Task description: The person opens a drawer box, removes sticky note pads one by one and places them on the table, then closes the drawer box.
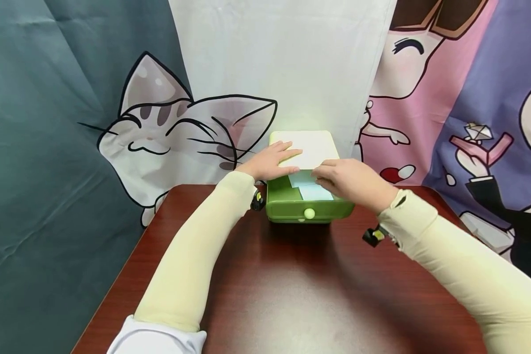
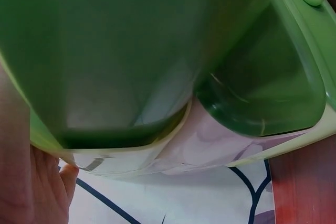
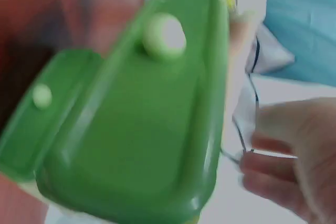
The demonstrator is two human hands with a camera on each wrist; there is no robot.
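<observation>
A small green drawer box with a whitish top [image 1: 307,145] stands near the table's back edge. Its upper drawer [image 1: 287,210] is pulled out, a pale round knob [image 1: 309,214] on its front. Light blue sheets [image 1: 316,192] lie at the drawer's opening. My left hand [image 1: 272,161] rests with spread fingers on the left side of the box's top. Over the drawer's right side hovers my right hand [image 1: 349,179], fingers loosely bent beside the sheets. In the right wrist view, that hand [image 3: 283,161] is blurred, and no sheet shows between its fingers.
Below the upper drawer, a lower drawer front [image 3: 50,111] with its own knob shows in the right wrist view. A dark red-brown table [image 1: 283,295] spreads in front of the box. Behind it hangs a cloth backdrop [image 1: 283,54] with a cartoon cat and figures.
</observation>
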